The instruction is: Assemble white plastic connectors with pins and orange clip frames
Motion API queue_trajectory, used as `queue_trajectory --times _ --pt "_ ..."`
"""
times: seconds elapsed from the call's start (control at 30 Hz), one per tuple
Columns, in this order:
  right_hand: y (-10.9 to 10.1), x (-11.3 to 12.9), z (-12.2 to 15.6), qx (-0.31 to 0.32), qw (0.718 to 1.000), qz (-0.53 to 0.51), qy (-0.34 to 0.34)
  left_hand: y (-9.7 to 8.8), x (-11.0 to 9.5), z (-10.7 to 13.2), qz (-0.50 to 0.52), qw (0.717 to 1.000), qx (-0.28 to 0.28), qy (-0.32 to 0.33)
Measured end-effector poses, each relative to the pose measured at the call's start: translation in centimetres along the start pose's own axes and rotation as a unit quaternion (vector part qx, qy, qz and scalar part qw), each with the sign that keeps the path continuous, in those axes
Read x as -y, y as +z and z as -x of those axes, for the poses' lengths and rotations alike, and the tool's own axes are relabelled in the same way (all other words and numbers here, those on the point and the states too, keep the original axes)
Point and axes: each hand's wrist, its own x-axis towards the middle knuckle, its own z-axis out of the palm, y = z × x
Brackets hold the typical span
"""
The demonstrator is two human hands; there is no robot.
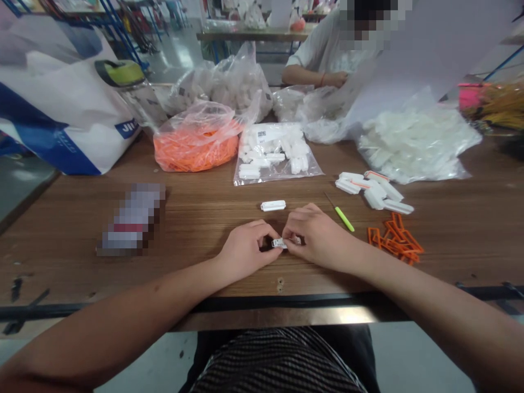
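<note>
Near the front edge of the brown worktop (196, 218), both bare hands meet over one small white plastic housing (277, 243). Left hand (248, 248): thumb and forefinger closed on the housing's left end. Right hand (314, 236): fingers drawn narrow, pinching toward the other end and covering much of it. Contact detail hidden there; no orange visible on the piece.

Step in hand, as judged: close fingertip assembly or adjustment of this one housing. Next move likely calls for a steady left grip and a small, exact press from the right, with the piece kept level.

Just beyond, a second white housing (273, 206) lies alone. To its right, a thin-shafted tool with a lime-green handle (344, 219), unheld. Right of the hands, a loose heap of orange rectangular frames (403, 245); behind it, a cluster of white housings (373, 196), some edged orange, which suggests frame and housing pair up.

Farther back: bag of orange parts (196, 150), clear bag of white pieces (270, 158). Across, a co-worker in a pale shirt (319, 52).
</note>
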Motion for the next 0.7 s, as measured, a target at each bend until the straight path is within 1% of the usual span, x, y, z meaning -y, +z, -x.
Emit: queue_trajectory --times 0.07,0.13,0.23,0.33,0.4,0.5,0.6,0.63,0.7 --pt "-0.1 0.3 0.2 0.005 0.999 0.033 -0.026 0.0 0.0 0.0 0.001 1.000 0.001 -0.003" --pt "0.0 0.8 0.7 0.004 0.994 0.092 -0.054 -0.1 0.0 0.0 0.002 1.000 0.004 -0.005" --pt "0.6 1.7 1.6 -0.021 0.979 0.185 -0.082 -0.2 -0.1 -0.1 -0.001 1.000 0.009 -0.007" --pt "1.5 2.3 2.2 -0.055 0.968 0.223 -0.103 -0.2 0.0 -0.1 -0.004 1.000 0.008 -0.010" --pt "2.0 2.4 2.4 -0.080 0.966 0.222 -0.105 -0.2 0.1 0.0 -0.002 1.000 0.007 -0.008" --pt "2.5 2.5 2.2 -0.104 0.970 0.206 -0.079 -0.1 0.4 0.0 -0.003 1.000 0.012 -0.007" --pt "2.3 2.6 1.9 -0.096 0.978 0.183 -0.043 -0.1 0.6 0.0 -0.011 1.000 0.000 -0.007" --pt "2.1 2.5 1.9 -0.087 0.982 0.163 -0.030 -0.1 0.6 0.0 -0.009 1.000 -0.005 -0.006" --pt "1.2 1.9 2.3 -0.066 0.994 0.092 -0.003 -0.1 0.4 0.0 -0.001 1.000 -0.010 -0.002"
